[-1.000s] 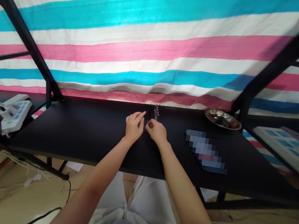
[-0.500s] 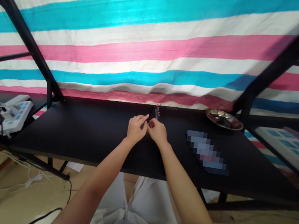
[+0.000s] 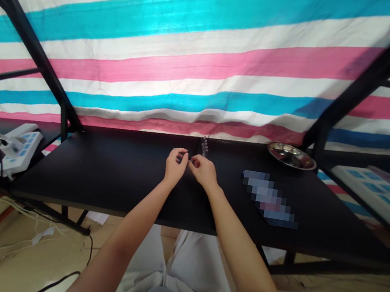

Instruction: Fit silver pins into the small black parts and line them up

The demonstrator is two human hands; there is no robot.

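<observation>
My left hand and my right hand meet over the middle of a black table, fingertips almost touching. Both hands are curled into a pinch around something small and dark that I cannot make out. Just beyond the fingertips a short string of small pale beads lies on the table, running towards the far edge. A few tiny items sit in a row near that far edge.
A shiny metal dish stands at the table's back right. A blurred flat object lies right of my hands. A white power strip with cables sits at the left. Black frame posts rise at both sides before a striped tarp.
My left fingers have curled from stretched out into a pinch, and both hands have shifted slightly back and forth while staying together at the table's middle.
</observation>
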